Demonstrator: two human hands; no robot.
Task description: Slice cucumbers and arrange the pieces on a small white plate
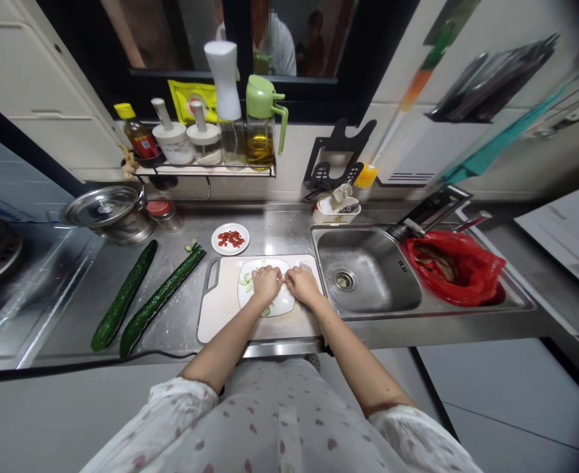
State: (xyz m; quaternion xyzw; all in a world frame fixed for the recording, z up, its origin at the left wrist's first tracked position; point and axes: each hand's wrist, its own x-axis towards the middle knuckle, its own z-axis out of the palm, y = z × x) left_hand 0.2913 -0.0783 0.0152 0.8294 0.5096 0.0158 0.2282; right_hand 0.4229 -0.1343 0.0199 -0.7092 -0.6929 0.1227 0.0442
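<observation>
Front edge: the stainless-steel table [190, 292] ends just short of the spotted white clothing [289, 414]; the board's near side lies close to this edge.
Board: a pale rectangular cutting board [223, 309] with a grey rim and a slot handle at its left end; its right end sits right beside the sink's rim, with little room between.
Plate: a white, rounded-square plate [285, 305] lies on the board, with pale green slices [246, 281] on its left part and near side.
Hands: the left hand [267, 284] and right hand [303, 286] meet over the plate's right half, fingers curled, fingertips nearly together; whether they pinch anything I cannot tell.
Left side: two long dark-green cucumbers [124, 295] [163, 299] lie slantwise, a strip of bare steel between them and the board.
Right side: a square-cornered steel sink [368, 279], its basin open; a red plastic bag [466, 263] fills the sink's far right.
Behind the board: a small round white dish [215, 241] of red pieces [231, 239], just beyond the board's far edge.
Back edge: a lidded steel pot [106, 210], a red-lidded glass jar [165, 215] and a white oval caddy [324, 213] near the wall.
Wall: a narrow shelf [210, 171] carries bottles and seasoning jars.
</observation>
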